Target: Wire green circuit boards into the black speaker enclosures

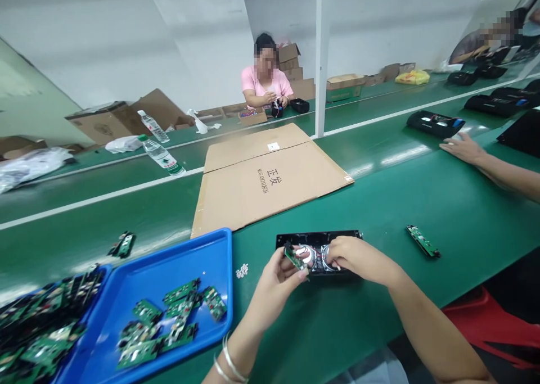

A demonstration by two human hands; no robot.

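Note:
A black speaker housing (295, 240) lies open on the green belt in front of me, with two round silver speaker backs inside. My left hand (276, 283) pinches a small green circuit board (294, 257) at the housing's left end. My right hand (358, 258) rests curled on the housing's right half, fingers pressing on the silver parts. A blue tray (139, 283) at my left holds several green circuit boards (177, 311).
A second tray (42, 328) piled with boards sits at far left. A flat cardboard sheet (265, 176) lies beyond the housing. One loose board (423, 240) and small white screws (242, 270) lie on the belt. A co-worker's hand (462, 148) rests at right; another person sits across.

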